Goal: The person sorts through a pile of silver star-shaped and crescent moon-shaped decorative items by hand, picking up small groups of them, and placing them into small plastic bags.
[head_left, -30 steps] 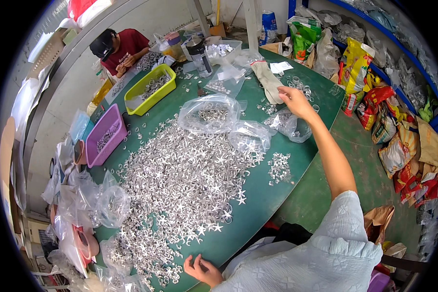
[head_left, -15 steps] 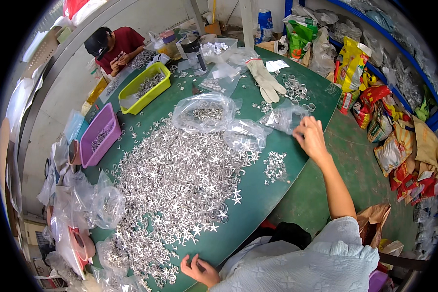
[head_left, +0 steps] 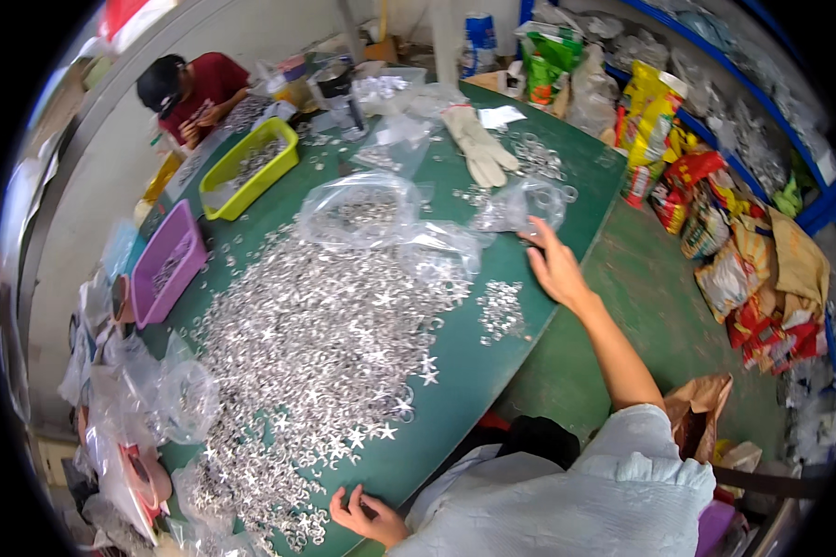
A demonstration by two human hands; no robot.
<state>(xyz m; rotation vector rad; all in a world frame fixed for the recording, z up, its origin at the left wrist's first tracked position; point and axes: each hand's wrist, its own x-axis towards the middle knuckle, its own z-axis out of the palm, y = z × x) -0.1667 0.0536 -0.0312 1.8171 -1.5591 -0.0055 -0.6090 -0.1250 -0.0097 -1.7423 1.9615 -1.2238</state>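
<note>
Pale wall (head_left: pixel 409 35) at back, grey post (head_left: pixel 444 46) before it. Scuffed green floor (head_left: pixel 655 278) right of green-topped counter (head_left: pixel 464 371). Blue-framed shelving (head_left: pixel 825 206) along right side. Light bright.

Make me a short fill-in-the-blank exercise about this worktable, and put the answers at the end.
1. The basket nearer the co-worker is ____ in colour.
2. The person's hand nearer the small separate pile is the ____ one.
3. The pointed pieces along the edge of the big pile are shaped like ____.
4. The tabletop is ____ in colour.

Missing words: yellow-green; right; stars; green.
</note>
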